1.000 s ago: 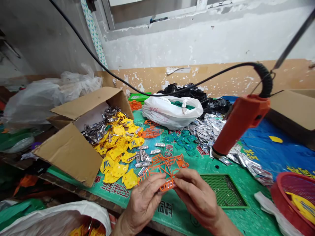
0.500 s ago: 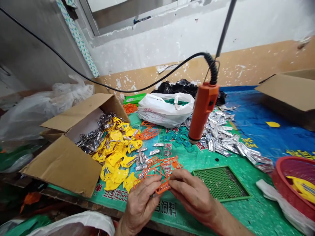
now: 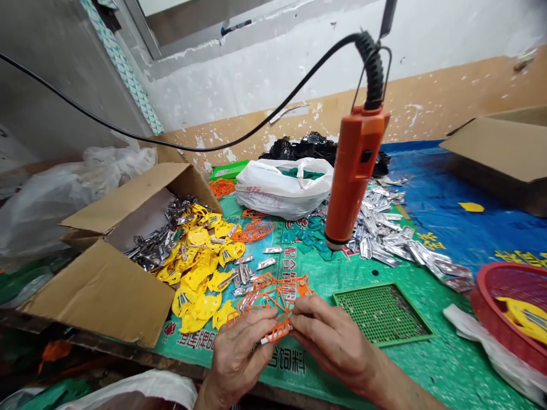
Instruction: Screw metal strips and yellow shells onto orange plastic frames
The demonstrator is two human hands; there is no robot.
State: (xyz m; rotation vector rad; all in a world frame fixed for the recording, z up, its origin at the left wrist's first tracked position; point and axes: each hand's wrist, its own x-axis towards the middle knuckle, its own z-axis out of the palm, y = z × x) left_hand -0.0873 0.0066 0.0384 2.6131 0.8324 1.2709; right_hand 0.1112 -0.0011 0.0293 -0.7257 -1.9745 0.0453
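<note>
Between both hands is an orange plastic lattice frame point(image 3: 273, 299), held low over the near edge of the green-covered table. My left hand point(image 3: 243, 350) is closed on its left near side, and a small pale or silvery strip shows along the frame's edge by those fingertips. Pinching the right near side is my right hand point(image 3: 331, 336); its fingertips hide part of the frame. Beyond the frame, several silver pieces point(image 3: 243, 274) lie beside a heap of yellow plastic parts point(image 3: 200, 279). An orange electric screwdriver point(image 3: 356, 176) hangs above the table, touched by neither hand.
At left, an open cardboard box point(image 3: 106, 290) spills dark shiny pieces. A white bag point(image 3: 282, 191) stands at the back. To the right are a green mesh tray point(image 3: 384, 313), a red basket point(image 3: 491, 302) and a pile of silver pieces point(image 3: 384, 228). Another cardboard box point(image 3: 499, 148) sits far right.
The hanging screwdriver has swung and appears nearer and larger. Both hands keep hold of the orange frame, with slight shifts; the pale strip at its edge shows more clearly now.
</note>
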